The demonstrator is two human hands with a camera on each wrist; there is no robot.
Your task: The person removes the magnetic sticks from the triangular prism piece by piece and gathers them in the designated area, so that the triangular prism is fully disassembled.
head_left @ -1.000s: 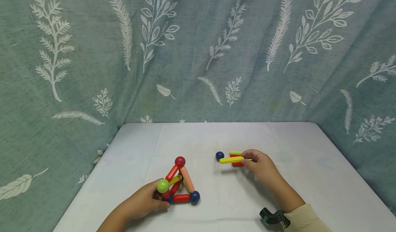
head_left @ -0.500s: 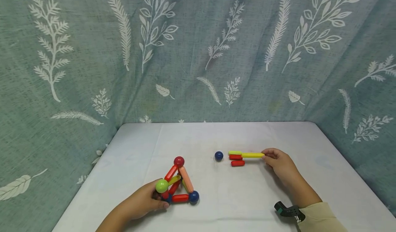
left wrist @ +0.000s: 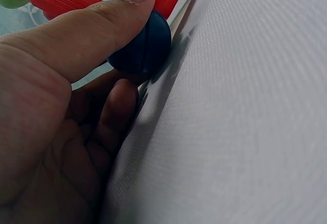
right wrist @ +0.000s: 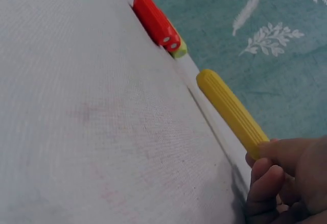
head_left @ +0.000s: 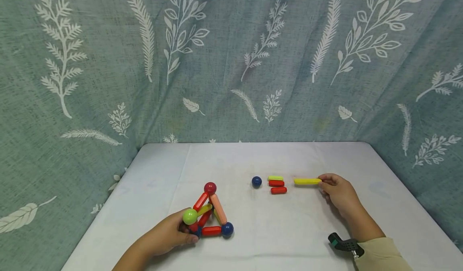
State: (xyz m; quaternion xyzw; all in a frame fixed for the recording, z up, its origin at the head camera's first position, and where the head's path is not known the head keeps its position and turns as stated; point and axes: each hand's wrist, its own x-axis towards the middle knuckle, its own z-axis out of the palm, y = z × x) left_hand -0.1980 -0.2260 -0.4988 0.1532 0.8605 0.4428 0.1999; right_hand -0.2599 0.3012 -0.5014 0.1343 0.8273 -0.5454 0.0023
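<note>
My left hand (head_left: 168, 233) grips a frame of magnetic rods and balls at its near left corner, thumb and fingers round a dark blue ball (left wrist: 145, 45). The frame has a red ball (head_left: 210, 188) on top, a green ball (head_left: 190, 217) above the hand and another blue ball (head_left: 227, 229) at right. Red rods, an orange rod (head_left: 218, 209) and yellowish rods link them; the back is partly hidden. Off to the right, my right hand (head_left: 340, 191) pinches a long yellow magnetic rod (head_left: 306, 181) by its right end, its free end pointing left, raised over the cloth in the right wrist view.
Between the hands lie a loose blue ball (head_left: 256, 182), a short yellow-green rod (head_left: 276, 178) and two red rods (head_left: 278, 190). A white cloth covers the table (head_left: 253, 158). Behind it hangs a green leaf-patterned curtain (head_left: 217, 62). A dark device (head_left: 345, 243) sits at the right wrist.
My right hand has carried the yellow rod to the right, away from the loose red rods and blue ball. My left hand and the frame stay put.
</note>
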